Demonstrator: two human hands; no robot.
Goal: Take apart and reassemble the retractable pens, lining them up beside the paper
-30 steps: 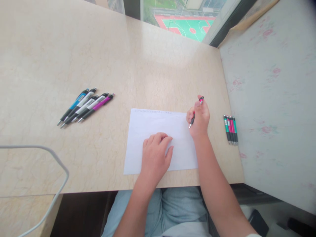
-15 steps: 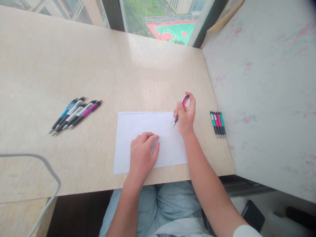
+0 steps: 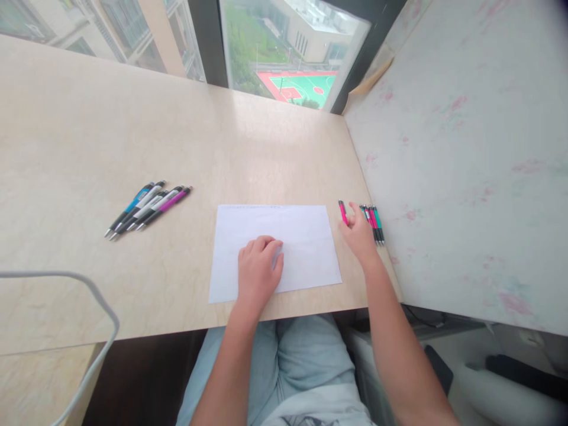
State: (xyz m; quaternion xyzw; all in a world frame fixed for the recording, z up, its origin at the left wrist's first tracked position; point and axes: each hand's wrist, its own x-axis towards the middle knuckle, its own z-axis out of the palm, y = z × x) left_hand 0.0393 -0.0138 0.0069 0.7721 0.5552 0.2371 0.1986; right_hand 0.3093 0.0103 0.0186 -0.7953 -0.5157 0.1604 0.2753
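Observation:
My left hand (image 3: 258,266) lies on the sheet of white paper (image 3: 306,242), fingers loosely bent and thumb apart, with nothing in it. A faint row of marks runs along the paper's top edge. To the right of the sheet, my right hand (image 3: 358,234) has its fingers on a pink and black pen (image 3: 342,211); the pen's lower part is hidden by the hand. Just beside that hand is a row of pink and green pens (image 3: 376,225) with black grips, close to the wall and partly covered by the fingers.
Several blue, silver and purple pens (image 3: 148,208) lie in a slanted group on the left of the table (image 3: 133,136). A grey cable (image 3: 95,299) loops over the front left. A floral wall panel (image 3: 465,177) borders the right side, and a window (image 3: 288,53) the back.
My right hand has moved right with the pink pen, from over the paper's right edge to beside the row of pens. My left hand stays on the paper. The camera view has shifted slightly.

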